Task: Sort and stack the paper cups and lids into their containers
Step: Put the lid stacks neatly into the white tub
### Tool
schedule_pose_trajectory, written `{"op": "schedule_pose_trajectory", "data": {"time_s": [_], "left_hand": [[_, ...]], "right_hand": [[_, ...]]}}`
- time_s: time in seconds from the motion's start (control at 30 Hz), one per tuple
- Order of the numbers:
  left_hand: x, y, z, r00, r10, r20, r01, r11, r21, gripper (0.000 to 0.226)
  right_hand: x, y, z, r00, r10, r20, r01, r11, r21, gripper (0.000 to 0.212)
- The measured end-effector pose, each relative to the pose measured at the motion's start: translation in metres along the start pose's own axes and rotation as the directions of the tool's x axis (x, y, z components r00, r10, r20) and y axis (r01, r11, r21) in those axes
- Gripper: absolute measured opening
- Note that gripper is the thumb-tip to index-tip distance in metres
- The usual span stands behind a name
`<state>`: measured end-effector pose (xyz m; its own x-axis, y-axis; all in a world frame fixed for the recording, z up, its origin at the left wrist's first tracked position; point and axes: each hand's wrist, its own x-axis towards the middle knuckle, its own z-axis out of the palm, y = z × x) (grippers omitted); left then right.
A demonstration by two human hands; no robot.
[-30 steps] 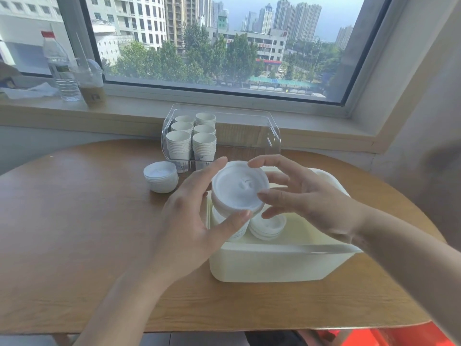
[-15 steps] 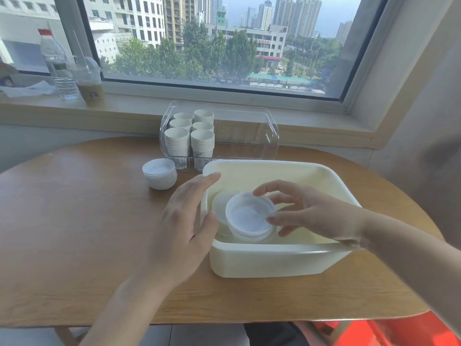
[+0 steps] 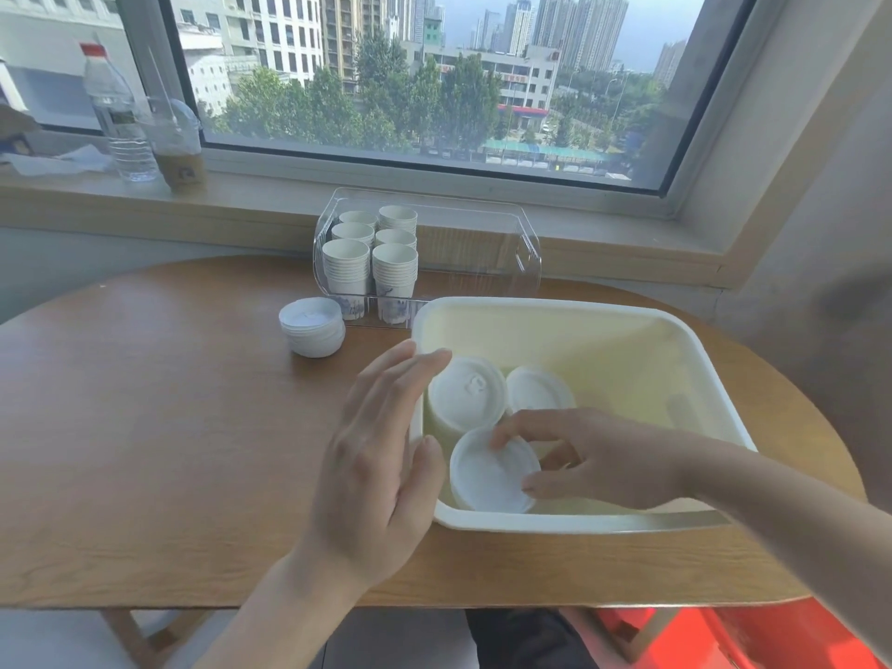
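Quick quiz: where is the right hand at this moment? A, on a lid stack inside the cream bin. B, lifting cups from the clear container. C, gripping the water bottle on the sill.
A: the right hand has its fingers around the nearest lid stack inside the cream bin.

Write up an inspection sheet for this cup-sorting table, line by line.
Surface: round wooden table, bare on the left.
Job's things: six cup stacks in the clear bin; three lid stacks in the cream tub; one more lid stack on the table.
Clutter: water bottle and iced drink cup on the sill.
Grippers: left hand open beside the tub rim; right hand grips the nearest lid stack.
Cables: nothing seen.
Surroundings: window, city view; red seat below.
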<state>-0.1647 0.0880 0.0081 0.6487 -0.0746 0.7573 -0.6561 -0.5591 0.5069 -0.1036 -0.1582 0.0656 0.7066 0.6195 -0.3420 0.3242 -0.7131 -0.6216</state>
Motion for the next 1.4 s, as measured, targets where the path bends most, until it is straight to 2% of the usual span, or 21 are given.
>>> {"op": "schedule_pose_trajectory", "data": {"time_s": [0.17,0.5,0.63,0.7,0.77,0.83,0.9,1.0,1.07,1.17,1.4], "left_hand": [[0.0,0.0,0.001,1.0,0.014,-0.017,-0.014,1.0,0.008,0.051],[-0.002,-0.005,0.004,0.999,0.029,-0.025,-0.029,1.0,0.006,0.05],[-0.001,-0.004,0.004,1.0,0.013,-0.024,-0.013,1.0,0.005,0.049],[-0.001,-0.003,0.003,1.0,-0.004,-0.019,0.004,1.0,0.005,0.049],[0.0,-0.003,0.003,1.0,-0.016,-0.017,0.016,1.0,0.0,0.049],[0.001,-0.004,0.004,1.0,-0.02,-0.019,0.02,1.0,-0.006,0.049],[0.002,-0.005,0.005,0.999,-0.029,-0.02,0.029,1.0,-0.011,0.049],[0.003,-0.007,0.006,0.999,-0.043,-0.027,0.042,0.999,-0.021,0.049],[0.003,-0.008,0.006,0.998,-0.047,-0.032,0.046,0.999,-0.024,0.049],[0.004,-0.009,0.006,0.999,-0.041,-0.029,0.041,0.999,-0.03,0.049],[0.004,-0.011,0.009,0.997,-0.073,-0.04,0.072,0.997,-0.028,0.049]], "right_hand": [[0.005,0.0,0.004,0.999,0.034,-0.02,-0.037,0.983,-0.182,0.045],[0.022,-0.017,0.012,1.0,0.006,-0.009,-0.007,0.978,-0.211,0.06],[0.012,-0.018,0.005,0.999,0.022,0.028,-0.017,0.984,-0.175,0.06],[0.007,-0.018,-0.003,0.999,-0.003,-0.033,-0.003,0.986,-0.169,0.05],[0.005,-0.016,-0.012,0.979,-0.077,-0.188,0.048,0.987,-0.151,0.034],[0.004,-0.011,-0.024,0.918,-0.13,-0.374,0.042,0.971,-0.235,0.022],[0.004,-0.003,-0.032,0.881,-0.114,-0.459,-0.059,0.937,-0.345,0.036],[0.01,0.01,-0.034,0.914,0.049,-0.403,-0.221,0.893,-0.391,0.075],[0.016,0.015,-0.028,0.932,0.1,-0.348,-0.236,0.897,-0.374,0.084],[0.025,0.018,-0.019,0.949,0.113,-0.293,-0.215,0.913,-0.346,0.084],[0.032,0.009,-0.022,0.955,0.113,-0.273,-0.21,0.91,-0.357,0.076]]}}
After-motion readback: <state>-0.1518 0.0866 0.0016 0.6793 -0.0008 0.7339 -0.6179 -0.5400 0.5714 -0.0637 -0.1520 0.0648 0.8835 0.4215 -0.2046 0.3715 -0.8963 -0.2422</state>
